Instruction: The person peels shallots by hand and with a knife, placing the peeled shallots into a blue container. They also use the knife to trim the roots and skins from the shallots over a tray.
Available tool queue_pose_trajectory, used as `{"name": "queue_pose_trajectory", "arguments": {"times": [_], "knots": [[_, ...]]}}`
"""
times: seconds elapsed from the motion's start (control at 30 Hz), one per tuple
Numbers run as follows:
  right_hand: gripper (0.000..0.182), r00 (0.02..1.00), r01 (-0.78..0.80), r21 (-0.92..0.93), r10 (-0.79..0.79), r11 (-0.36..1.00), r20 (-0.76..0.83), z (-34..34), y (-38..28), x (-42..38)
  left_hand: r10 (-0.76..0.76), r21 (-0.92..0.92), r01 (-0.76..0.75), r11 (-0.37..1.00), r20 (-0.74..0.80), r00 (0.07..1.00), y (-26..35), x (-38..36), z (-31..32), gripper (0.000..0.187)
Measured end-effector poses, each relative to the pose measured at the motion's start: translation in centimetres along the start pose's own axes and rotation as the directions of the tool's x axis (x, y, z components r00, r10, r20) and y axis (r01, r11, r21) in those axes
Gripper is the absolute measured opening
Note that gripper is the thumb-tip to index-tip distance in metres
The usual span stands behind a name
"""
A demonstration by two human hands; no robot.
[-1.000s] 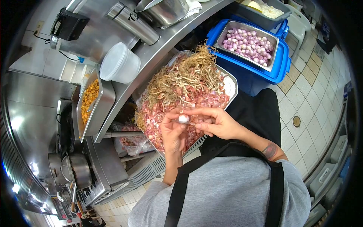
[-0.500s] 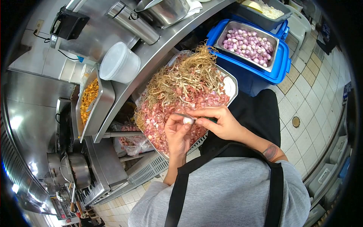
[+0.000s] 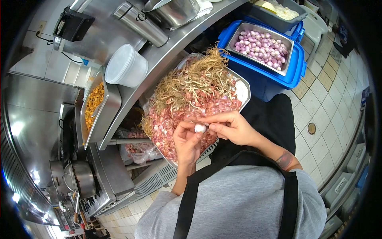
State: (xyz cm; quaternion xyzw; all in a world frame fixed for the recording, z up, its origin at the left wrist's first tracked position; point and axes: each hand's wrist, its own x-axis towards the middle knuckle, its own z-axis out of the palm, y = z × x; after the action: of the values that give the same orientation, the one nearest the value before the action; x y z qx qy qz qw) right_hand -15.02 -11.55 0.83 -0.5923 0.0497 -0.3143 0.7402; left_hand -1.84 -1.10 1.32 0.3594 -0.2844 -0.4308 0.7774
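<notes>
A small pale shallot bulb (image 3: 200, 128) is pinched in the fingers of my left hand (image 3: 187, 141). My right hand (image 3: 232, 128) is closed beside it, thumb and forefinger at the bulb, around something thin like a small knife that is mostly hidden. Both hands are over a large tray (image 3: 247, 81) heaped with reddish shallot skins (image 3: 171, 131) and, toward its far side, a tangle of dry roots and stalks (image 3: 191, 85).
Peeled purple shallots (image 3: 262, 47) fill a metal pan on a blue box (image 3: 294, 81) at the right. A steel counter (image 3: 159, 59) with a white tub (image 3: 126, 65) and an orange-filled pan (image 3: 115, 105) runs along the left. A pot (image 3: 82, 179) stands lower left.
The bulb has turned in my left fingers and shows a rounder white side. My right fingers have shifted slightly, and the dark handle below them no longer shows.
</notes>
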Motion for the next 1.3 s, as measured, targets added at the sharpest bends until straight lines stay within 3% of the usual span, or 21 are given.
{"name": "queue_pose_trajectory", "arguments": {"times": [0.07, 0.2, 0.27, 0.4, 0.5, 0.6, 0.7, 1.0, 1.1, 1.2, 1.3], "knots": [[0.031, 0.971, -0.238, 0.293, 0.22, 0.926, 0.094, -0.6, -0.3, -0.3, 0.005, -0.006, -0.005, 1.0, -0.004, 1.0, 0.0, 0.2, 0.1, 0.026], [0.033, 0.978, -0.207, 0.222, 0.201, 0.953, 0.046, -0.5, -0.7, -0.3, 0.029, 0.021, -0.029, 0.999, 0.011, 1.0, 0.5, 0.6, -0.4, 0.026], [0.033, 1.0, -0.008, -0.055, 0.008, 0.998, 0.014, 0.1, -1.2, -0.2, 0.042, 0.028, -0.042, 0.999, -0.009, 0.999, 0.7, 0.5, -0.1, 0.027], [0.033, 0.979, 0.188, -0.28, -0.202, 0.942, -0.024, 1.0, -0.8, 0.1, 0.055, 0.064, -0.051, 0.997, -0.077, 0.995, 0.4, 0.4, -0.6, 0.026], [0.029, 0.995, 0.096, -0.379, -0.095, 0.921, 0.02, 0.2, -1.4, -0.1, 0.051, 0.127, -0.055, 0.99, 0.034, 0.998, 0.4, 0.3, -1.1, 0.025], [0.026, 1.0, 0.019, -0.356, -0.018, 0.934, 0.006, 0.3, -2.1, -0.1, -0.005, 0.04, 0.007, 0.999, -0.05, 0.999, 0.5, -0.3, 0.1, 0.025], [0.028, 0.999, 0.037, -0.207, -0.042, 0.978, -0.018, 0.4, -1.5, 0.0, 0.018, 0.046, -0.013, 0.999, -0.114, 0.993, 0.2, -0.3, 0.3, 0.025], [0.029, 0.997, 0.077, -0.202, -0.081, 0.976, -0.01, 0.6, -2.1, -0.2, 0.139, 0.111, -0.133, 0.985, -0.044, 0.989, -0.2, 0.2, 0.0, 0.025], [0.028, 1.0, 0.014, -0.35, -0.009, 0.937, 0.014, 0.2, -2.0, -0.2, 0.086, 0.15, -0.077, 0.986, -0.057, 0.995, 0.0, 0.0, -0.3, 0.025], [0.026, 1.0, 0.029, -0.286, -0.028, 0.958, 0.007, 0.3, -2.4, -0.1, 0.176, 0.187, -0.176, 0.966, 0.02, 0.984, -0.1, -0.2, 0.4, 0.024], [0.027, 0.986, 0.153, -0.177, -0.161, 0.972, -0.034, 0.5, -0.5, 0.0, 0.152, 0.132, -0.154, 0.979, 0.026, 0.988, -0.1, -0.2, 0.6, 0.024]]}}
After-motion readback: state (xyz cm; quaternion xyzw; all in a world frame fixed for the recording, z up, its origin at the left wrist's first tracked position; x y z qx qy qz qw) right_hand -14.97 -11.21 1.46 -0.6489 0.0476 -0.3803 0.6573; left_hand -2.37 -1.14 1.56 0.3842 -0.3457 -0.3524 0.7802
